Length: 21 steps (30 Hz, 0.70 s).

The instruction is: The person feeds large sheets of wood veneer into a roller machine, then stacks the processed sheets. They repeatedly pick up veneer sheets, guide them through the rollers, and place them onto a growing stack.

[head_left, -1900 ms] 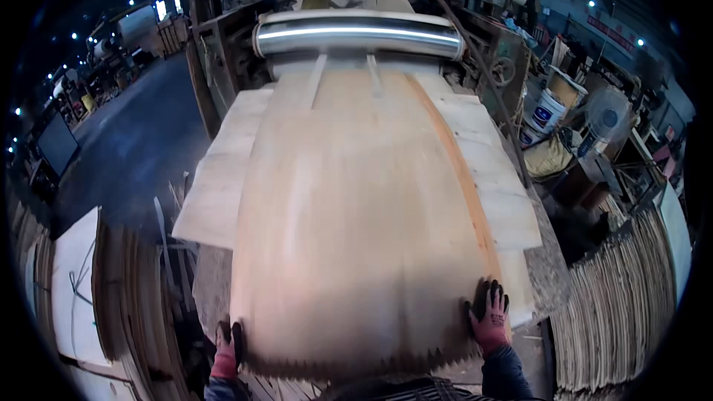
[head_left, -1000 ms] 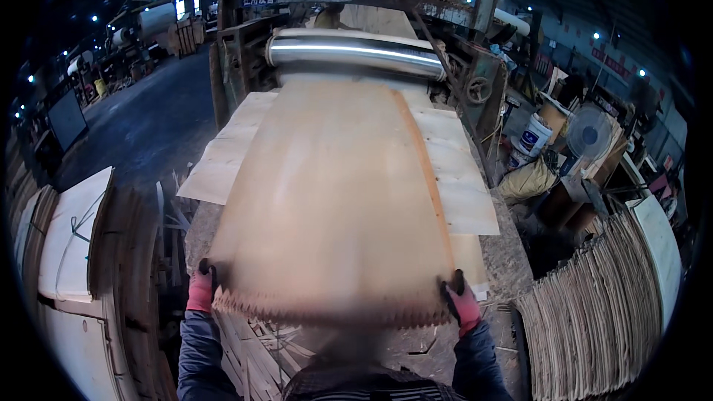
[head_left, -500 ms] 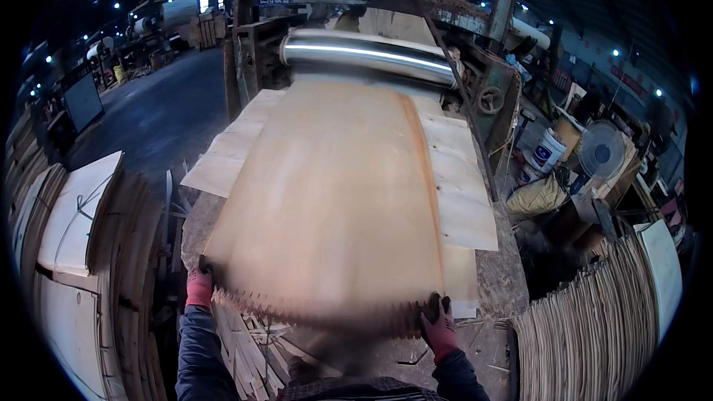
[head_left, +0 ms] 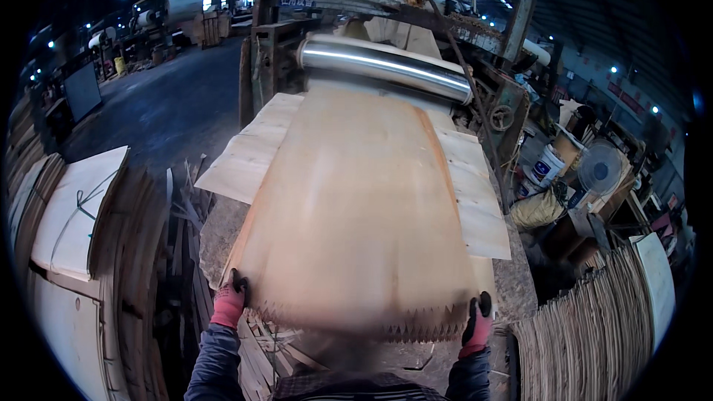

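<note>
A wide tan wood veneer sheet [head_left: 364, 193] stretches from a shiny steel roller [head_left: 386, 67] toward me, its near edge jagged and blurred. My left hand [head_left: 230, 300], in a red glove with black fingers, is closed on the sheet's near left corner. At the near right corner my right hand [head_left: 477, 324], gloved alike, grips the edge with the thumb upward. Under the sheet lie paler veneer pieces [head_left: 481, 215], sticking out on both sides. What the fingers do beneath the sheet is hidden.
A worn table [head_left: 516, 282] carries the veneer. Stacked veneer [head_left: 594, 327] stands close on my right, and tied bundles [head_left: 74, 212] on my left. Wood scraps [head_left: 264, 353] lie below the near edge. Buckets [head_left: 546, 167] and a fan [head_left: 600, 167] are at right.
The whole view has shifted slightly. Both hands appear further right, the right hand more so, and the left one lower. The sheet's orange-brown left edge now shows beside my left hand.
</note>
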Available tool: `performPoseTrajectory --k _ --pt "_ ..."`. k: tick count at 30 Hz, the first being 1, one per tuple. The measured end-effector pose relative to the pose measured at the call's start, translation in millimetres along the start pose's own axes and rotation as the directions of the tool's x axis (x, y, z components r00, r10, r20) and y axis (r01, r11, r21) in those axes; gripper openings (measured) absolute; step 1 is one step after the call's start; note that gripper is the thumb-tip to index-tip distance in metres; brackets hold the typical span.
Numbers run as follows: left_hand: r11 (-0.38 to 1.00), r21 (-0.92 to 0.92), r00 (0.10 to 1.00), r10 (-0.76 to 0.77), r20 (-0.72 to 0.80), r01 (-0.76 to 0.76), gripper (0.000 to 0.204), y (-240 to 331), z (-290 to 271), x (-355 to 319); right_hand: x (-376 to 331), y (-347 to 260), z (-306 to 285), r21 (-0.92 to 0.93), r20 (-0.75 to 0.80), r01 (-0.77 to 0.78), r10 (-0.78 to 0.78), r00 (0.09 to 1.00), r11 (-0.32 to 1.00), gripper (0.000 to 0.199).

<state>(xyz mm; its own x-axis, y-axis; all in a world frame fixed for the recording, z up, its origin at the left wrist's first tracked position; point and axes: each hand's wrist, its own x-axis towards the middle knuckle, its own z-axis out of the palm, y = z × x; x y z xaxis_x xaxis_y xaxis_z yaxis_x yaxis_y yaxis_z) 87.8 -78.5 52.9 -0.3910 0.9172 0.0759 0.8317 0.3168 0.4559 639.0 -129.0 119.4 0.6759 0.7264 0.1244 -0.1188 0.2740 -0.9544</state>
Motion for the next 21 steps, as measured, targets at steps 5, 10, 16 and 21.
performPoseTrajectory --k 5,10,16,21 --pt "0.997 0.016 0.996 0.075 0.047 -0.076 0.06 4 -5 1 15 5 -15 -0.245 0.051 0.033 -0.021 0.998 0.969 0.034" --pt "0.991 0.035 0.99 0.128 0.064 -0.13 0.061 -6 -9 5 15 8 6 -0.192 -0.122 -0.188 0.167 0.978 0.963 0.033" --pt "0.993 0.048 0.985 0.104 0.14 -0.112 0.06 -8 -36 23 -12 39 -13 -0.304 -0.187 -0.201 0.149 0.971 0.931 0.032" --pt "0.992 0.087 0.988 0.078 0.135 -0.09 0.062 -34 -13 26 -3 60 -20 -0.606 -0.247 -0.253 0.124 0.961 0.754 0.041"
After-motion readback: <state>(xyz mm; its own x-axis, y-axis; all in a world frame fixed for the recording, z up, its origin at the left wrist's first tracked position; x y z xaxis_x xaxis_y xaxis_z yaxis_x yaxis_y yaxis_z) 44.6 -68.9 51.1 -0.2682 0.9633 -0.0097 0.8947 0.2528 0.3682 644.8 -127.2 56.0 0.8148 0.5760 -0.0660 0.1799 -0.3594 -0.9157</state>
